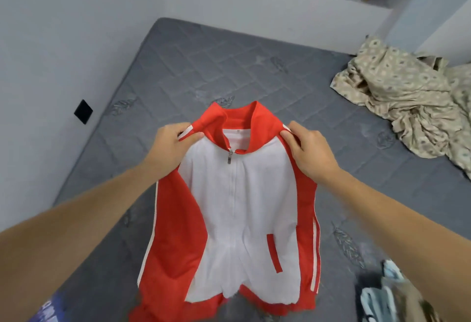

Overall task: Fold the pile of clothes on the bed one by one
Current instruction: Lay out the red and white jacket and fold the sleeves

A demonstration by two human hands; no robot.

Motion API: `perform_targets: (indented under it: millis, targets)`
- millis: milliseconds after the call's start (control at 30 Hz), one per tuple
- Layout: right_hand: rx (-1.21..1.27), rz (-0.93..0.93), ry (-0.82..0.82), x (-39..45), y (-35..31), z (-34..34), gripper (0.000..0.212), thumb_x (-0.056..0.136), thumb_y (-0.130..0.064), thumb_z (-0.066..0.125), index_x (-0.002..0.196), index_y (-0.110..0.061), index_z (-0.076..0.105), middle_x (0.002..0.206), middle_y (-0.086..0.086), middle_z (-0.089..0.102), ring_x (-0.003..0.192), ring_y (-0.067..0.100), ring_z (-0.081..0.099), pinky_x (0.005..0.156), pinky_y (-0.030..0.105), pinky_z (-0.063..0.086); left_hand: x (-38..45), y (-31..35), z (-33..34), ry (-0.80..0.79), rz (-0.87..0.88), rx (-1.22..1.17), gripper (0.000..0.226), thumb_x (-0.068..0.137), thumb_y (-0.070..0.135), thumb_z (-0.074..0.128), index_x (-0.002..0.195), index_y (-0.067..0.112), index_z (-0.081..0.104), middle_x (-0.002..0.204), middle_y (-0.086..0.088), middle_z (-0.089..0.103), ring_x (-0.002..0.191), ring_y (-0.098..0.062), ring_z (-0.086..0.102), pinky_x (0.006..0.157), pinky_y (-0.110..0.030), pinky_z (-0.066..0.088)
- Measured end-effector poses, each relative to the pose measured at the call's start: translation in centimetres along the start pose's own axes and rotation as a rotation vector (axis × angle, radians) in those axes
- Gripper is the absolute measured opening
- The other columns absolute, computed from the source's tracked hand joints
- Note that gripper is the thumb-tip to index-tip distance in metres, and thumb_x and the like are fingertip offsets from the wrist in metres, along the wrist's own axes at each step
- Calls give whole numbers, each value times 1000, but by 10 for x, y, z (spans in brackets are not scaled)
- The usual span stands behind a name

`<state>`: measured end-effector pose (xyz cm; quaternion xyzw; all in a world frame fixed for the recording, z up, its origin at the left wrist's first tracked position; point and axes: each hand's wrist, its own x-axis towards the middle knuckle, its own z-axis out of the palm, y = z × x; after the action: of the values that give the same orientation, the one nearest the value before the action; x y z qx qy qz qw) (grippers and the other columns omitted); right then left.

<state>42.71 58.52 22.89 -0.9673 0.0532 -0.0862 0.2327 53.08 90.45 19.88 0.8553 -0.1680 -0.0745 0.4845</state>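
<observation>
Head view: the left hand [175,143] and right hand [309,151] each pinch a shoulder of the jacket [239,207], holding it up over the bed [229,67], front facing the person and zip closed, likely to square it before laying it flat. Its hem blurs out below. The pile [382,293] at lower right is smeared and cut off.

We're in a home bedroom: a bare grey quilted mattress [229,72] sits tight in the corner of plain pale walls [63,28], a crumpled patterned bedsheet [407,97] lies heaped at its right, and loose clothes [387,293] are piled at the near edge.
</observation>
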Motion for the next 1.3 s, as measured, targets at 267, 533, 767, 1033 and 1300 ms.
perform_targets:
  millis: [267, 533, 767, 1033, 1300]
  targets:
    - [-160, 146, -88, 87, 79, 165, 35, 99, -17, 56, 132, -8, 58, 124, 17, 51, 113, 40, 47, 94, 54, 46, 97, -129, 87, -13, -137, 560, 51, 98, 26, 61, 147, 17, 53, 131, -17, 51, 126, -40, 47, 101, -53, 44]
    - [-271, 181, -490, -16, 122, 282, 64, 102, -30, 47, 162, -20, 26, 171, 5, 16, 156, 28, 16, 121, 51, 31, 6, -209, 190, -479, -70, 756, 76, 101, 64, 40, 165, 38, 7, 174, -6, -6, 160, -28, -8, 129, -51, 7]
    - [-308, 124, -343, -36, 133, 315, 66, 105, -43, 15, 167, -23, 5, 174, 4, -4, 161, 21, -6, 130, 40, -2, -1, -250, 200, -328, 86, 913, 83, 96, 74, 11, 165, 31, -5, 173, -13, -12, 160, -33, -10, 128, -55, 2]
    - [-133, 386, -175, -89, 197, 233, 66, 100, -28, 54, 160, -9, 31, 160, 13, 37, 144, 34, 36, 119, 51, 33, -51, -182, 266, -379, 142, 702, 71, 104, 55, 36, 165, 23, 20, 173, -16, 4, 160, -38, 1, 127, -58, 17]
    - [-118, 239, -283, -96, 240, 217, 66, 103, -30, 56, 162, -17, 29, 169, 5, 26, 153, 23, 25, 121, 45, 28, -53, -120, 353, -301, 148, 653, 82, 100, 58, 48, 166, 22, 16, 173, -14, 8, 160, -35, 5, 128, -53, 16]
